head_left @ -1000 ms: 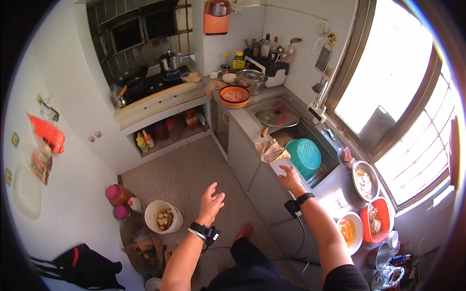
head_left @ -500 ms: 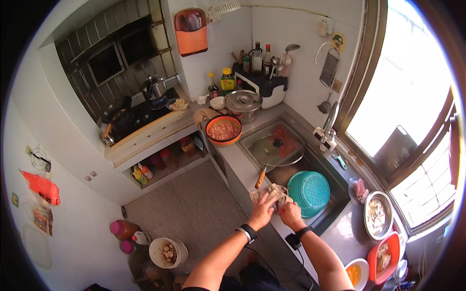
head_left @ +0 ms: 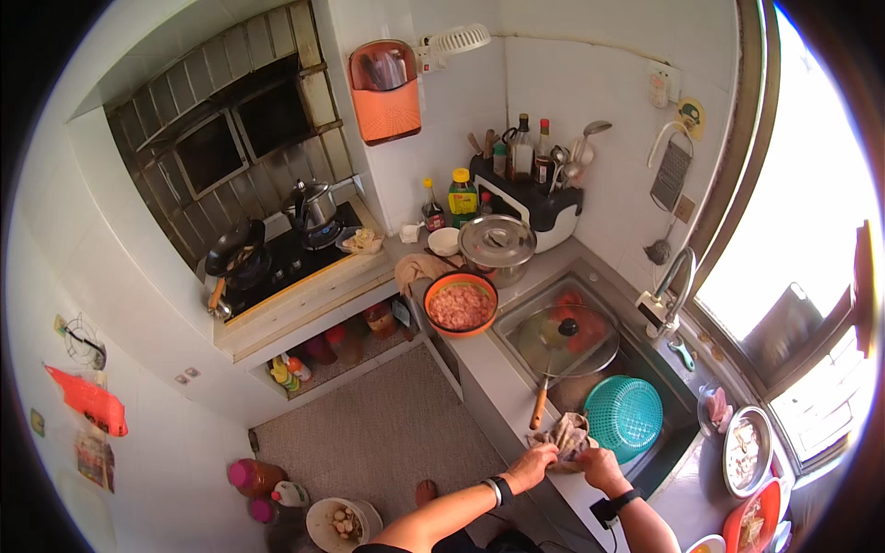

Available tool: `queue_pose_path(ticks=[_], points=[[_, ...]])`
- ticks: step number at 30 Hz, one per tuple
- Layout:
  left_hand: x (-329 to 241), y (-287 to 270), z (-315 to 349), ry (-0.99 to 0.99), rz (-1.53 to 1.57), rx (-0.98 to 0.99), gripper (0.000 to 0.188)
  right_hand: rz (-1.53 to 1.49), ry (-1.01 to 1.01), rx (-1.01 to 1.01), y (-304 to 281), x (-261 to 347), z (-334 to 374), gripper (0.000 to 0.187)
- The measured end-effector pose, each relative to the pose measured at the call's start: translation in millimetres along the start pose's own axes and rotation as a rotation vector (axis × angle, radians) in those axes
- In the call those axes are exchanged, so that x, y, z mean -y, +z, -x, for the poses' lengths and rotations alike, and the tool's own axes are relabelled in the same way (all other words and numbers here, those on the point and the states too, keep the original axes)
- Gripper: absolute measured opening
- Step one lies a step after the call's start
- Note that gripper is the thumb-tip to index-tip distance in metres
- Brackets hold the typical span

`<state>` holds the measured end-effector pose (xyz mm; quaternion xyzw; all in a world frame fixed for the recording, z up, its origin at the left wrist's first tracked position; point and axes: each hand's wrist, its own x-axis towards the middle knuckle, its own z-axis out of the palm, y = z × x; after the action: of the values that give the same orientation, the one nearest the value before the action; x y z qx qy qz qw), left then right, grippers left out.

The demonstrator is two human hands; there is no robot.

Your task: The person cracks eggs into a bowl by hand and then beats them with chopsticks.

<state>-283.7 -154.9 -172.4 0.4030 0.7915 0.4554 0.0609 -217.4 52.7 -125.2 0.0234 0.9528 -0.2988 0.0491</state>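
Observation:
A crumpled brown-and-grey cloth (head_left: 568, 433) lies at the front edge of the sink, between my hands. My left hand (head_left: 532, 468) is closed on its left side, fingers pinched together. My right hand (head_left: 604, 471) grips the right side, its fingertips partly hidden. Just beyond the cloth is a wooden-handled utensil (head_left: 540, 405), its far part under or against a glass lid (head_left: 590, 355) that rests over the sink. An upturned teal plastic basket (head_left: 627, 415) stands in the sink, right of the cloth.
An orange bowl of minced meat (head_left: 461, 306) and a lidded steel pot (head_left: 502, 253) stand left of the sink (head_left: 673, 396). To the right are a steel bowl (head_left: 745, 452) and a red container (head_left: 756, 516). A white bucket (head_left: 318, 530) is on the floor.
My hands have moved apart to the cloth's two sides; earlier my left hand lay on top with fingers spread. The whole view has shifted, so the counter things appear further right.

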Motion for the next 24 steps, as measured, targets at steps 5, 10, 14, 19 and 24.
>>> queue_pose_path(ticks=[5,10,14,19,24], points=[[31.2,-74.5,29.6,0.046,0.151,0.135,0.030,-0.006,0.020,-0.058,-39.8,53.5,-3.2,0.016],[90.5,-247.0,26.8,-0.157,0.015,-0.180,0.021,-0.170,-0.013,-0.122,-83.9,202.5,-78.3,0.015],[144.5,-361.6,-28.8,-0.219,-0.143,-0.449,0.018,-0.350,0.043,-0.125,-67.6,241.1,-118.3,0.019],[222.2,-436.7,-100.0,-0.344,-0.051,-0.612,0.023,-0.301,-0.019,-0.084,-62.2,267.7,-166.3,0.020],[302.2,-468.9,-148.5,-0.419,0.043,-0.746,0.023,-0.252,-0.096,-0.059,-58.6,287.9,-240.7,0.019]])
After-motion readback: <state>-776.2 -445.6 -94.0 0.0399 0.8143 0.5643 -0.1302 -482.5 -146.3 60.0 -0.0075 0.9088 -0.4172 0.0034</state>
